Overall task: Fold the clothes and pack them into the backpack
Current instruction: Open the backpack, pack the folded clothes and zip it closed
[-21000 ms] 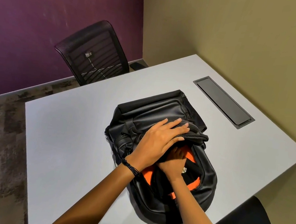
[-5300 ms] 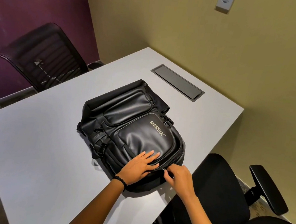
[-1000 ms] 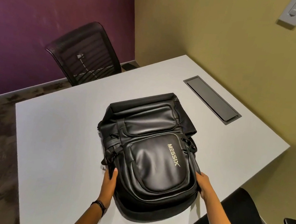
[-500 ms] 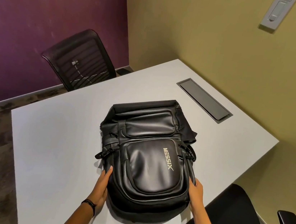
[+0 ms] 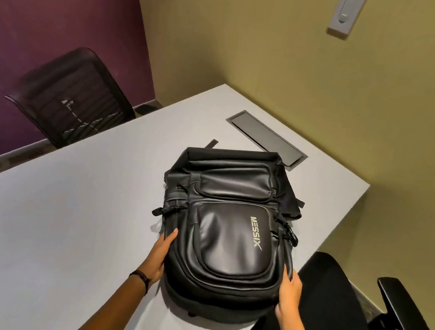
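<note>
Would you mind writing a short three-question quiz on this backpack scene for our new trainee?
1. True or false: clothes lie loose on the table.
2. On the backpack, the left hand and right hand rest: A) on the front panel, B) against opposite sides, C) on the straps.
3. Fill in: the backpack's front reads ____.
Key: 1 false; 2 B; 3 MESSIX.

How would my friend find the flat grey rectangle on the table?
Start at the big white table and look to its far side, near the olive wall. Just beyond the black backpack lies the grey rectangle, sunk flush into the tabletop. It alone is flat, thin and matte.
</note>
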